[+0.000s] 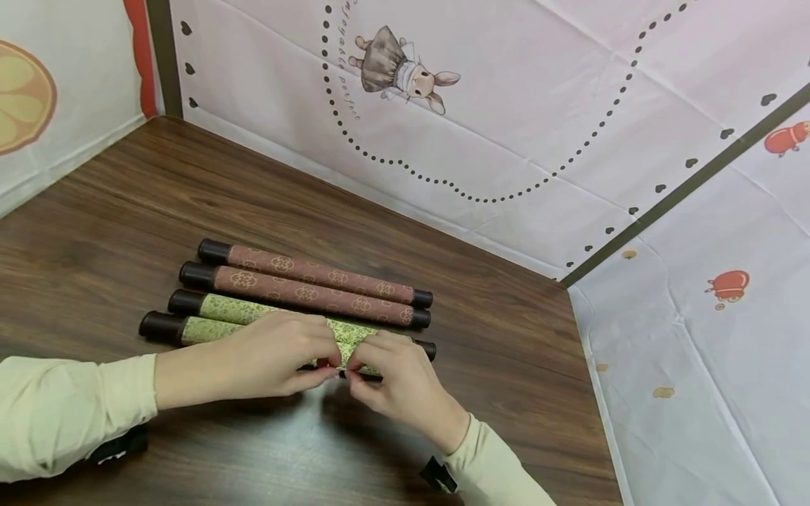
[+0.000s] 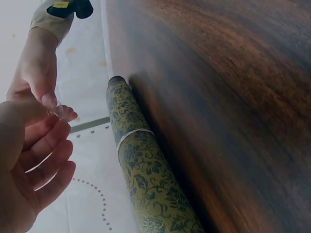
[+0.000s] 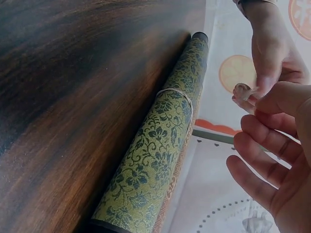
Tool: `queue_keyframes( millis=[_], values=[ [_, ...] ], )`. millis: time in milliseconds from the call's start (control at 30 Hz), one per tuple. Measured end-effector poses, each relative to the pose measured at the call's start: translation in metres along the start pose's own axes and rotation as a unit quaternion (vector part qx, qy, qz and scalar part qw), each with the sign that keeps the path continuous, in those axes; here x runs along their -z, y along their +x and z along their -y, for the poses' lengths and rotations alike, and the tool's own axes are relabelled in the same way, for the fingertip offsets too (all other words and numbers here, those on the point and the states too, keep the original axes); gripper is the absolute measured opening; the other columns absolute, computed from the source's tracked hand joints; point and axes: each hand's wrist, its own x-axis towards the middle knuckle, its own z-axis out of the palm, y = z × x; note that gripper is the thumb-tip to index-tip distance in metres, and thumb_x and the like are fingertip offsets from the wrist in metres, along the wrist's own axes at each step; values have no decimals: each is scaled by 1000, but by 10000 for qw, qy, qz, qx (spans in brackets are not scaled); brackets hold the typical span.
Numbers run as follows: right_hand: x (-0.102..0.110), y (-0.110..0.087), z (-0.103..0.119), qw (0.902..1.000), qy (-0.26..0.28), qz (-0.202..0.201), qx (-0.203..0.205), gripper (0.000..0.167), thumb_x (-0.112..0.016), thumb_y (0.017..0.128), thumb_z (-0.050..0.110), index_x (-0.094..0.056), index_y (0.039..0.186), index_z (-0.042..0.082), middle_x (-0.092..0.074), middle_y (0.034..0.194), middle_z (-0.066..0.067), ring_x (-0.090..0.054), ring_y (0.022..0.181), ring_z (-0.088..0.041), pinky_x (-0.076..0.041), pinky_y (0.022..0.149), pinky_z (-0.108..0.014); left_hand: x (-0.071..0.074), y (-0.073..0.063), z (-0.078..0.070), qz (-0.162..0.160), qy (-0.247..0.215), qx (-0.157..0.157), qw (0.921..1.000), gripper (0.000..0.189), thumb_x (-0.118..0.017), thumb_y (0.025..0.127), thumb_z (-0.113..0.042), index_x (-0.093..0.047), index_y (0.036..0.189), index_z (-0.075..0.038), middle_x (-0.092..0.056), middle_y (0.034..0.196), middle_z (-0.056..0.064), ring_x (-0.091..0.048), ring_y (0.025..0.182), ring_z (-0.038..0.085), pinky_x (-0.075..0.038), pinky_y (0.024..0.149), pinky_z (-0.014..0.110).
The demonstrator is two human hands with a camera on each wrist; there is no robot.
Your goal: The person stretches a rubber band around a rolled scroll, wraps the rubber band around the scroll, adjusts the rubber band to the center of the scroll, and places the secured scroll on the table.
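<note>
Head view first: on the wood-grain worktop (image 1: pixel 506 365), a pair of red-brown brocade scrolls (image 1: pixel 316 295) is laid at the back, then the rear green brocade scroll (image 1: pixel 237 309), then the front green brocade scroll (image 1: pixel 211 332), all roughly parallel, probably lined up like that so none gets in another's way. Over the front one, the left hand (image 1: pixel 300 351) and right hand (image 1: pixel 401 369) are brought together, thumb to finger on each, with the gap basically nil. The scroll's middle is mostly covered by them, so not much can be made out there. In the left wrist view, a small pale piece (image 2: pixel 59 110) is pinched where both hands' fingers meet, held off the scroll; fingertips are likely used because it's so tiny. It looks see-through, but what it is can't be told. A thin cord (image 2: pixel 138 129) is wrapped around the green brocade, presumably to keep it rolled. In the right wrist view, the piece is gripped at the thumb tips again, while the right hand's other fingers are left loosely bent and spread, maybe to keep the sightline free.
</note>
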Motion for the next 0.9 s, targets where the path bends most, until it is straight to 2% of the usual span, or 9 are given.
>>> queue_keyframes(
  millis=[200, 333, 433, 500, 600, 667, 733, 800, 900],
  values=[
    [1, -2, 2, 9994, -249, 230, -7, 14, -73, 76, 13, -63, 78, 22, -61, 77, 13, -52, 72, -2, -42, 63, -12, 3, -1, 4, -7, 309, 65, 9995, 15, -77, 73, -18, -65, 74, -26, -60, 71, -17, -48, 69, -1, -40, 54, 11],
    [2, -6, -1, 9972, -544, 426, 296, 19, -71, 73, 10, -58, 76, 24, -59, 81, 13, -49, 75, -4, -39, 59, -12, 4, -2, 9, -166, 645, 359, 9971, 22, -78, 67, -17, -58, 67, -27, -54, 65, -17, -41, 63, -1, -33, 50, 11],
    [2, -9, -4, 9948, -751, 416, 555, 20, -70, 74, 9, -57, 76, 23, -60, 86, 12, -51, 79, -5, -42, 61, -14, 3, -4, 11, -98, 616, 478, 9969, 24, -77, 66, -17, -56, 66, -27, -52, 64, -18, -40, 63, -2, -32, 50, 11],
    [0, -8, -3, 9946, -775, 395, 568, 17, -70, 77, 10, -59, 80, 23, -61, 90, 12, -53, 81, -5, -45, 63, -15, 1, -4, 9, -34, 494, 392, 9980, 22, -76, 66, -16, -56, 68, -27, -52, 66, -17, -42, 64, -3, -34, 51, 11],
    [-1, -3, -1, 9980, -412, 446, 192, 11, -68, 85, 14, -64, 92, 21, -65, 97, 11, -59, 87, -5, -50, 72, -15, -2, -3, 6, -20, 269, 203, 9994, 19, -75, 67, -15, -60, 72, -26, -56, 71, -17, -47, 67, -3, -40, 54, 10],
    [-1, 0, 1, 9986, 95, 467, -216, 14, -67, 87, 16, -65, 101, 18, -68, 100, 8, -63, 89, -6, -52, 76, -15, -3, -2, 4, -49, 201, 142, 9997, 19, -75, 68, -15, -61, 73, -26, -58, 73, -16, -49, 68, -3, -43, 55, 11],
    [-2, 2, 3, 9949, 661, 450, -616, 18, -67, 89, 18, -65, 106, 16, -70, 101, 5, -66, 91, -7, -54, 80, -17, -3, -2, 2, -82, 157, 136, 9998, 19, -76, 69, -15, -61, 74, -26, -60, 75, -16, -50, 70, -2, -44, 56, 12],
    [-2, 3, 5, 9903, 1007, 430, -859, 18, -68, 89, 20, -66, 106, 15, -71, 99, 4, -67, 91, -8, -55, 81, -17, -4, -2, 1, -119, 166, 133, 9997, 18, -76, 70, -16, -62, 75, -26, -61, 76, -16, -51, 71, -2, -45, 57, 13],
    [-4, 5, 6, 9872, 1157, 427, -1009, 10, -70, 89, 19, -68, 98, 15, -72, 93, 4, -68, 88, -7, -54, 81, -16, -4, -2, 1, -176, 144, 135, 9997, 17, -75, 71, -16, -63, 77, -26, -61, 77, -16, -50, 70, -3, -45, 57, 13]
  ],
)
